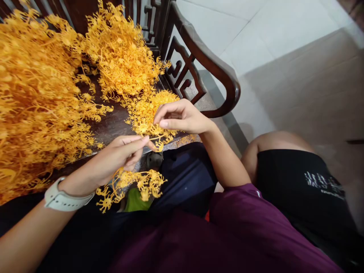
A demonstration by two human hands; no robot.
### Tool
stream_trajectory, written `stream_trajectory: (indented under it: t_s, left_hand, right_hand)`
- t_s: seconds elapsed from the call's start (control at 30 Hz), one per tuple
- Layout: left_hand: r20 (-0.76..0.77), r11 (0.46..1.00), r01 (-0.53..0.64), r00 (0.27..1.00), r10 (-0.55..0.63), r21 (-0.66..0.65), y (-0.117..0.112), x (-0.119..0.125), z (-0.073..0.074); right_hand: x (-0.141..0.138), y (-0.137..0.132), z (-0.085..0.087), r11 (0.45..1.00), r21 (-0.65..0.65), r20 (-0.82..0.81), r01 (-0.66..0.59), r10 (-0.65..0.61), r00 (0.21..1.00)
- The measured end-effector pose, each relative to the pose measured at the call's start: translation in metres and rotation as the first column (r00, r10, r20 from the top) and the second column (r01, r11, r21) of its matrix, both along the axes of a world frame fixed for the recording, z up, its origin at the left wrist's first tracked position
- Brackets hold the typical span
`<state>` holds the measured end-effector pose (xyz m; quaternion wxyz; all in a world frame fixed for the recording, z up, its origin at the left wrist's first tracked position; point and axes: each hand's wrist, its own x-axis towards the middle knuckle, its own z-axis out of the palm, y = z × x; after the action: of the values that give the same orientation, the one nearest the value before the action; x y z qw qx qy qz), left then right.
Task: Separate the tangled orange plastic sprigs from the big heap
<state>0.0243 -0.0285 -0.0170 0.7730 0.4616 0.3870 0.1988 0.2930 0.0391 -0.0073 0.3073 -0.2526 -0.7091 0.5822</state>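
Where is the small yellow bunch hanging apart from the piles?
Head view, lower centre-left: the small bunch hangs from the left hand, in front of the bench edge, below the right hand.

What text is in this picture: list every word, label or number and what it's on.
White print on the black shorts: too blurred to read.
No text shows on the white wristwatch, the orange plastic flower sprigs or the dark wooden bench.

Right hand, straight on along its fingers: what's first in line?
The small sprig pile at the right hand's fingertips, apparently already touching. Beyond it, bare bench, then the big pile. Depth unclear.
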Motion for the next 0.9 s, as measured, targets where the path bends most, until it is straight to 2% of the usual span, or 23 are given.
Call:
stream_trajectory:
  t_s: [0.1,0.17,0.3,0.37,0.5,0.63,0.8,0.9]
  left_hand:
    - [0.008,1.0,0.011,1.0,-0.011,-0.005,-0.002,-0.001,0.003]
    - [0.003,1.0,0.006,1.0,-0.006,0.001,-0.004,-0.004,0.003]
    - [-0.092,0.994,-0.108,0.99,0.105,-0.032,-0.002,-0.008,-0.011]
    - [-0.104,0.994,-0.1,0.99,0.096,-0.036,0.001,-0.007,-0.016]
    - [-0.078,0.998,-0.049,0.996,0.051,0.039,0.0,0.0,-0.009]
    - [0.009,0.995,-0.103,0.995,0.102,0.006,-0.003,0.01,0.0]
    - [0.095,0.979,-0.176,0.978,0.186,-0.099,0.001,0.018,0.0]
    - [0.107,0.978,-0.195,0.973,0.203,-0.077,0.006,0.02,0.004]
  right_hand:
    - [0.001,0.002,-0.004,0.997,-0.067,-0.071,-0.039,0.034,0.997]
    - [0.002,0.004,-0.006,0.998,-0.059,-0.13,-0.035,0.027,0.991]
    - [0.001,0.01,-0.013,0.998,-0.002,-0.149,-0.06,0.059,0.987]
    - [0.001,0.013,-0.016,0.999,0.0,-0.155,-0.035,0.035,0.987]
    - [-0.001,0.014,-0.013,0.98,-0.029,-0.21,0.199,-0.201,0.957]
    - [-0.001,0.016,-0.01,0.902,-0.075,-0.206,0.424,-0.43,0.879]
    - [-0.012,0.021,-0.01,0.812,-0.114,-0.178,0.572,-0.583,0.792]
    - [-0.02,0.023,-0.009,0.76,-0.077,-0.177,0.646,-0.648,0.741]
